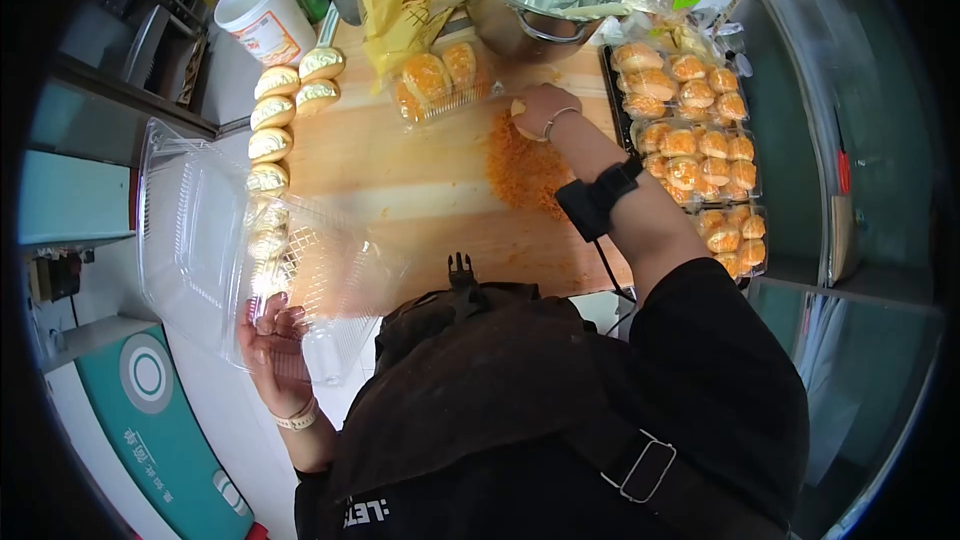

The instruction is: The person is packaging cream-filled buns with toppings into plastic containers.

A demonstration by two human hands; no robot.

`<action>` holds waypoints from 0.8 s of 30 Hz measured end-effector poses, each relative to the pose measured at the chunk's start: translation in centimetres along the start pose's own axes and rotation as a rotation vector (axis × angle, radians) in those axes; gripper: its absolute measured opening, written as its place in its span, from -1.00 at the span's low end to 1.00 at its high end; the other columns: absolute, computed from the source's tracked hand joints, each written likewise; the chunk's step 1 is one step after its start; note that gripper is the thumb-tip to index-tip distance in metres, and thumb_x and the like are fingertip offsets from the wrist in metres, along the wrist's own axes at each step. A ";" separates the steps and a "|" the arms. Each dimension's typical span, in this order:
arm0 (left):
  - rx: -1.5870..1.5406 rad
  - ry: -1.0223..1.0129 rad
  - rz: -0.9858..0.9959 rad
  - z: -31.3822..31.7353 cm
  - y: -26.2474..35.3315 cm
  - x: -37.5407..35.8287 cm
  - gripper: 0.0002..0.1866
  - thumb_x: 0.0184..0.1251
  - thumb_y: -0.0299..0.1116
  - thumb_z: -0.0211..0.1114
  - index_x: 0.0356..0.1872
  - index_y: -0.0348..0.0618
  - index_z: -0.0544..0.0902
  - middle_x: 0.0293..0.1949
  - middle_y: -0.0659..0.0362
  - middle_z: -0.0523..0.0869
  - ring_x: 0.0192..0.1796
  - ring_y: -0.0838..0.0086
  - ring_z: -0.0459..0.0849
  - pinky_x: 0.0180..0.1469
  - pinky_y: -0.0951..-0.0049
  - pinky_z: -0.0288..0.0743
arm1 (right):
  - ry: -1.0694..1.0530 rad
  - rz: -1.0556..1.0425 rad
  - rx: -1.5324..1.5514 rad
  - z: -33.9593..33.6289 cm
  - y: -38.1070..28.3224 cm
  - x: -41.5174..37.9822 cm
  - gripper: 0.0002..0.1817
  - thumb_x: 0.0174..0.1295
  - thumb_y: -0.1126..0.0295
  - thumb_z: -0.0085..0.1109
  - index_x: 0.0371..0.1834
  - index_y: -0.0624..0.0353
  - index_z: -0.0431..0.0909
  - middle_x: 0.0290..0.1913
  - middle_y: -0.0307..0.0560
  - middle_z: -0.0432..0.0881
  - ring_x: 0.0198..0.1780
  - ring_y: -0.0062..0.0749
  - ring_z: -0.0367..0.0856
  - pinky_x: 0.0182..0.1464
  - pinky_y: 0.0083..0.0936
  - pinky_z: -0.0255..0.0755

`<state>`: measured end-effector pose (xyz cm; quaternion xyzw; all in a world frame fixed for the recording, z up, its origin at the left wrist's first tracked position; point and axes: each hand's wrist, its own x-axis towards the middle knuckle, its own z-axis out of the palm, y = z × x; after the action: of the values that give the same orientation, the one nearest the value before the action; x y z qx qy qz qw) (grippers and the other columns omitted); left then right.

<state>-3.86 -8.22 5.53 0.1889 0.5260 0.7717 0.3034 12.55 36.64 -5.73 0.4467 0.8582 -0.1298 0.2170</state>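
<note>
My left hand (274, 345) grips the lower edge of a clear plastic clamshell container (190, 230), which hangs open past the board's left edge. Some cream-topped buns (270, 145) in the left row show through its plastic. At the upper right of the board, my right hand (550, 105) is closed around a pale bun (518, 115), mostly hidden by the fingers. It is at the top of a spread of orange floss crumbs (520, 170). Just left of that hand is another clear container (440, 105) with floss-coated buns inside.
A large metal bowl (545, 30) with cream stands at the back, beside a yellow bag (410, 0). A white bucket (262, 15) is at the back left. Packed floss-topped buns (685, 145) line the right side of the wooden board (400, 170).
</note>
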 end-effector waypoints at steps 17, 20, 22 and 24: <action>-0.033 -0.029 -0.002 0.3 -0.8 -0.4 -0.30 0.23 -0.08 0.21 0.31 -0.14 0.16 0.13 -0.02 0.46 0.05 0.30 0.50 0.04 0.41 0.38 | 0.734 -0.259 0.635 9.1 -0.4 -10.4 -0.46 0.08 0.24 0.19 0.11 0.24 0.34 -0.06 0.17 0.36 -0.01 0.02 0.38 0.02 -0.26 0.33; -0.012 0.020 -0.018 0.6 -0.5 -0.9 -0.26 0.19 -0.06 0.25 0.31 -0.17 0.15 0.12 -0.03 0.47 0.03 0.27 0.52 0.02 0.42 0.39 | 0.835 -0.295 0.593 10.5 0.7 -12.2 -0.46 0.11 0.26 0.17 0.13 0.26 0.31 -0.07 0.17 0.35 -0.01 0.05 0.37 0.03 -0.24 0.32; -0.019 0.019 -0.019 0.8 -0.6 -0.7 -0.26 0.20 -0.06 0.24 0.31 -0.17 0.15 0.12 -0.02 0.48 0.03 0.28 0.52 0.01 0.42 0.38 | 0.799 -0.252 0.532 12.2 1.6 -12.6 -0.46 0.11 0.29 0.15 0.14 0.28 0.29 -0.04 0.19 0.35 0.02 0.07 0.36 0.06 -0.21 0.30; -0.031 0.021 -0.006 0.8 -0.9 -0.8 -0.26 0.21 -0.06 0.23 0.31 -0.18 0.15 0.12 -0.02 0.48 0.04 0.28 0.51 0.01 0.41 0.37 | 0.802 -0.243 0.604 12.9 2.4 -12.8 -0.47 0.11 0.32 0.13 0.15 0.28 0.29 0.00 0.21 0.34 0.04 0.09 0.34 0.09 -0.19 0.28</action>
<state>-2.49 -7.97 5.02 0.1745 0.5177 0.7809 0.3029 24.32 23.56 -10.76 0.4012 0.8439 -0.2145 -0.2842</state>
